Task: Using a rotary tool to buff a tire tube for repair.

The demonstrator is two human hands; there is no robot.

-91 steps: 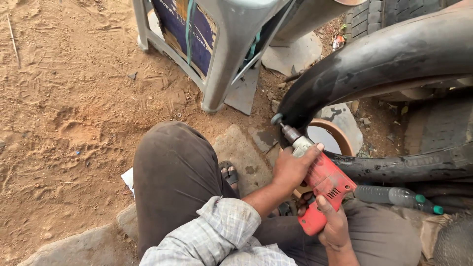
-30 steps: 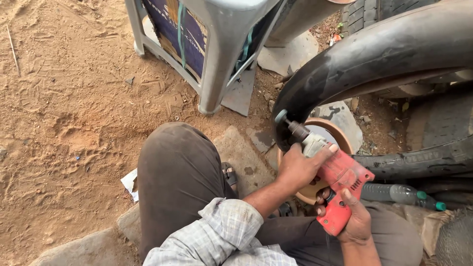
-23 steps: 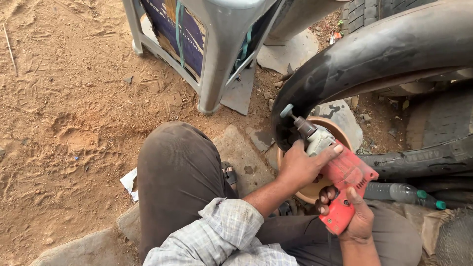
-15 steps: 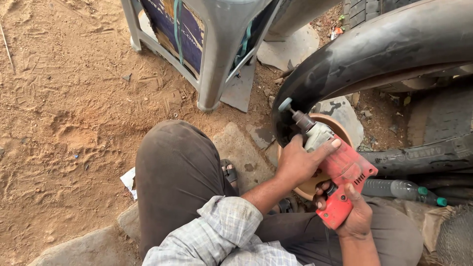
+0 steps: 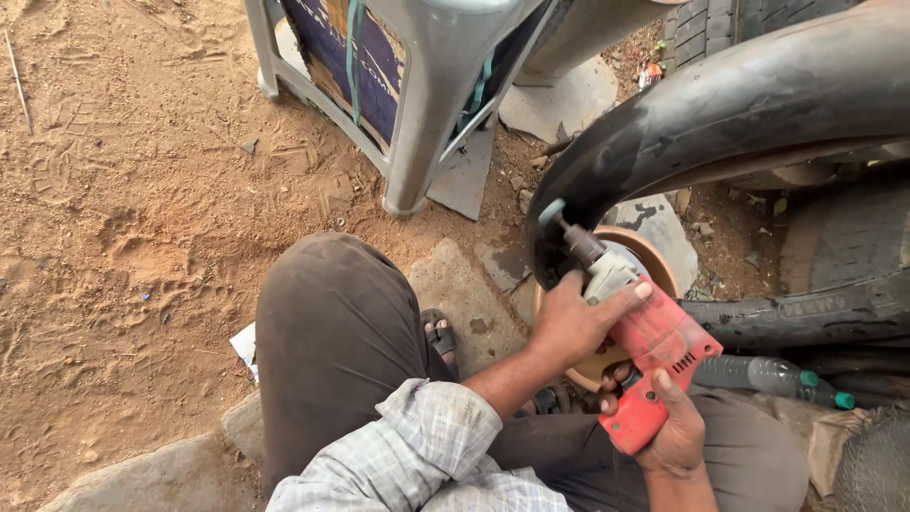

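Observation:
I hold a red power tool (image 5: 654,351) with a grey nose and a small round tip (image 5: 553,212). My left hand (image 5: 573,318) wraps over the front of its body. My right hand (image 5: 668,431) grips the red handle from below. The tip touches the black rubber inner tube (image 5: 720,104) that curves across the upper right. Behind the tool sits a tan round bowl (image 5: 654,261), partly hidden by my hands.
A grey plastic chair leg (image 5: 417,142) stands on sandy ground ahead. A tyre (image 5: 834,275) lies at right, with a clear plastic bottle with a green cap (image 5: 773,374) beside it. My bent knee (image 5: 327,322) fills the lower middle. Flat stones lie near my foot.
The tool tip has shifted slightly along the inner tube's lower edge; both hands kept their grip on the tool throughout.

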